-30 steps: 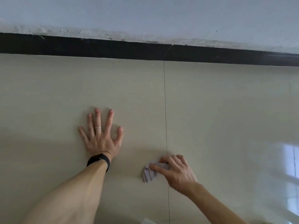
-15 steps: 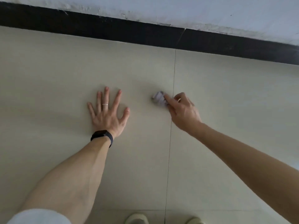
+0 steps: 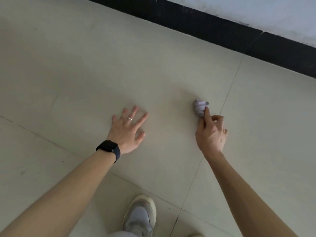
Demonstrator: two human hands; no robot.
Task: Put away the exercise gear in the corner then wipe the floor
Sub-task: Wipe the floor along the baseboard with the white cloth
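The person's left hand [image 3: 128, 130] lies flat on the floor [image 3: 85, 65], palm down, with the fingers spread wide and straight. A thin ring [image 3: 129, 119] sits on one finger, and a black watch [image 3: 108, 148] with a dark face wraps the wrist.

The right hand [image 3: 210, 132] is well apart from it, to the right. It pinches a small crumpled cloth [image 3: 201, 107], pale lilac and white. The forefinger is stretched along the top of the wad, the thumb is against its near side, and the other fingers are curled in. The cloth is pressed to the floor just left of a grout line [image 3: 229, 93] that runs from the baseboard down toward the person's feet. A second grout line [image 3: 51, 142] crosses from the left edge, passes under the left forearm and runs on to the lower right.

The floor is large beige tile. It lies bare between the two hands and across a broad stretch to the left and ahead. It ends at a black baseboard [image 3: 222, 33] that slants across the upper right, with a pale wall [image 3: 273, 12] above it whose lower edge looks scuffed. A grey and cream shoe [image 3: 140, 216] stands on the tile at the bottom edge of the view, between the forearms.
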